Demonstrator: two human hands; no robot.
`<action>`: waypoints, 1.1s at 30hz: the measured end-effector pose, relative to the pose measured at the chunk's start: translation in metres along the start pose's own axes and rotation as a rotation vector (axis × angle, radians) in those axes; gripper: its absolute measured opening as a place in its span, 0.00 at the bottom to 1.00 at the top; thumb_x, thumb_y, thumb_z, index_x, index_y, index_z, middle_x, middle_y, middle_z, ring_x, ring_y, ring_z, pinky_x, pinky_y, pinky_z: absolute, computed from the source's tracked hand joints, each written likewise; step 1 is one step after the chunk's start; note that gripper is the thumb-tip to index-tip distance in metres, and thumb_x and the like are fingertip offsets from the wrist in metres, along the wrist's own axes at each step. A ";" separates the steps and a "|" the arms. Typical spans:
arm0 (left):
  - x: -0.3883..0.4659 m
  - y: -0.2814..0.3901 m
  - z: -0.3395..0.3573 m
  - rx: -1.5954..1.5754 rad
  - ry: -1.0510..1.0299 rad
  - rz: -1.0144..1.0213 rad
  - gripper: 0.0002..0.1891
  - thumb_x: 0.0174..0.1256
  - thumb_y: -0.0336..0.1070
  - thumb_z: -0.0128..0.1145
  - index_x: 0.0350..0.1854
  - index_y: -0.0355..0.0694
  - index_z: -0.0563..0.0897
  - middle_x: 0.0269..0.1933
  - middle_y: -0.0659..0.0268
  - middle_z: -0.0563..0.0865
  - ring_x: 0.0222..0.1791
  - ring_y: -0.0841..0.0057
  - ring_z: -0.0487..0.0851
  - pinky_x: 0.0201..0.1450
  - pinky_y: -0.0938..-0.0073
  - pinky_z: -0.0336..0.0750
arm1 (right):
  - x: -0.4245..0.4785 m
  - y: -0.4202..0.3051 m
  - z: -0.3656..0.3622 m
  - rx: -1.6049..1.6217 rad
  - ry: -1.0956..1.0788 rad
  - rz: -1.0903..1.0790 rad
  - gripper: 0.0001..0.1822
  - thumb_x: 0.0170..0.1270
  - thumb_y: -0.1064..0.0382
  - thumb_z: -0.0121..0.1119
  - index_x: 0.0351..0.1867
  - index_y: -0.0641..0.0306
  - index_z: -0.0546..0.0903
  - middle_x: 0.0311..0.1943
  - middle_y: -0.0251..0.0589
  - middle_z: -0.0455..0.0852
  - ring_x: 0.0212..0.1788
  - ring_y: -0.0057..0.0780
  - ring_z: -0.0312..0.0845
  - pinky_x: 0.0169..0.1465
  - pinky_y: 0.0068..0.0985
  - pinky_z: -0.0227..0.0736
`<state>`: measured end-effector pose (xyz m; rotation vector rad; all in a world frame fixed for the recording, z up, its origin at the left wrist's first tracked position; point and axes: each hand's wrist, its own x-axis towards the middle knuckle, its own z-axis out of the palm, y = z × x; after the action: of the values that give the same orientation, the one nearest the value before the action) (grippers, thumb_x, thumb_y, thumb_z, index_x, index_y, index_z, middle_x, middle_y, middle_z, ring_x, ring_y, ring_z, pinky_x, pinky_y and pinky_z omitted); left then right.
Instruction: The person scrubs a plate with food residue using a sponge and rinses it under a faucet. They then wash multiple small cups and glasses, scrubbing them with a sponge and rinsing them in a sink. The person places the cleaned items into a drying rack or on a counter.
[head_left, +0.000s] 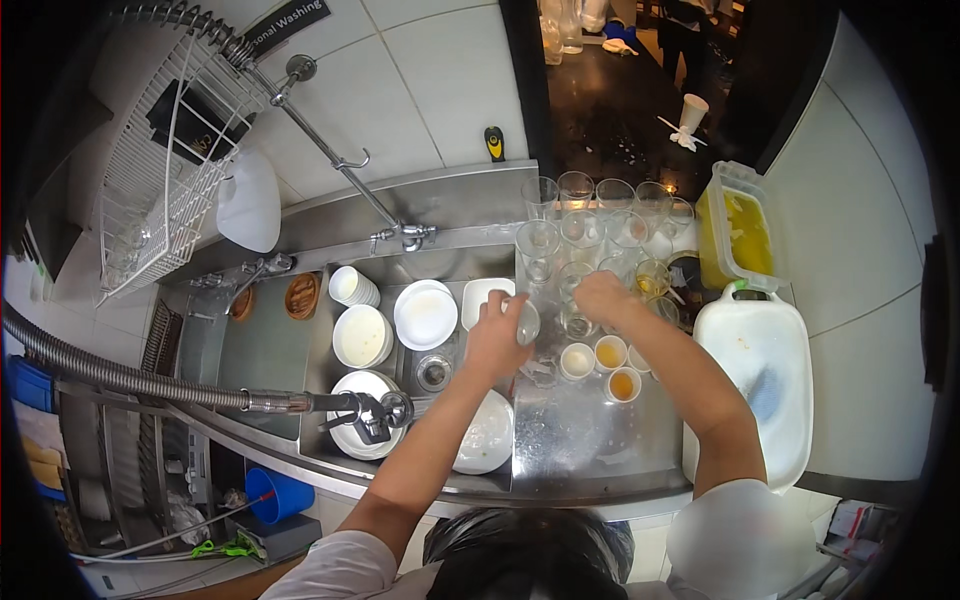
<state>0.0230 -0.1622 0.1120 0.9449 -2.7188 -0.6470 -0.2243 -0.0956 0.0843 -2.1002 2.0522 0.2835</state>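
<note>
My left hand (495, 337) grips a clear drinking glass (529, 324), tilted over the right edge of the sink basin (420, 262). On the steel counter (570, 439), the curled fingers of my right hand (606, 300) are at another clear glass (577, 325), partly hiding it. Behind that hand, several clear glasses (538, 238) crowd together. Just in front of it stand small white cups, one with pale contents (577, 362) and one with orange liquid (622, 385). In the basin, a white square dish (480, 298) lies beyond my left hand, and a white plate (487, 442) beneath my left forearm.
White bowls (362, 336), stacked cups (351, 286) and plates (425, 315) fill the basin, with a spray nozzle (375, 412) hanging over it. Left is a water-filled basin (262, 367). Right stand a white tub (754, 330) and a container with yellow contents (742, 225).
</note>
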 end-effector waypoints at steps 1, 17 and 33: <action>0.009 0.000 0.002 -0.022 0.005 0.009 0.46 0.46 0.36 0.80 0.73 0.49 0.73 0.66 0.55 0.72 0.64 0.51 0.79 0.61 0.54 0.82 | -0.001 0.001 0.000 -0.032 0.003 -0.007 0.10 0.62 0.65 0.61 0.35 0.61 0.93 0.39 0.50 0.94 0.47 0.47 0.92 0.49 0.42 0.86; -0.035 -0.017 0.155 -0.379 0.557 -0.420 0.39 0.74 0.45 0.65 0.75 0.21 0.63 0.67 0.37 0.73 0.66 0.44 0.73 0.68 0.50 0.69 | -0.081 0.109 -0.026 0.233 0.756 0.331 0.08 0.53 0.69 0.64 0.35 0.63 0.89 0.39 0.49 0.90 0.43 0.51 0.87 0.48 0.45 0.84; -0.048 0.029 0.163 0.105 0.158 -0.613 0.39 0.69 0.44 0.60 0.73 0.18 0.62 0.56 0.36 0.78 0.55 0.40 0.77 0.61 0.45 0.71 | 0.157 0.423 0.009 0.272 0.654 1.410 0.37 0.64 0.49 0.69 0.75 0.41 0.70 0.74 0.58 0.61 0.73 0.63 0.63 0.69 0.61 0.69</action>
<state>-0.0067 -0.0562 -0.0207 1.7974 -2.3288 -0.4897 -0.6437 -0.2539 0.0323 -0.2594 3.3058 -0.5582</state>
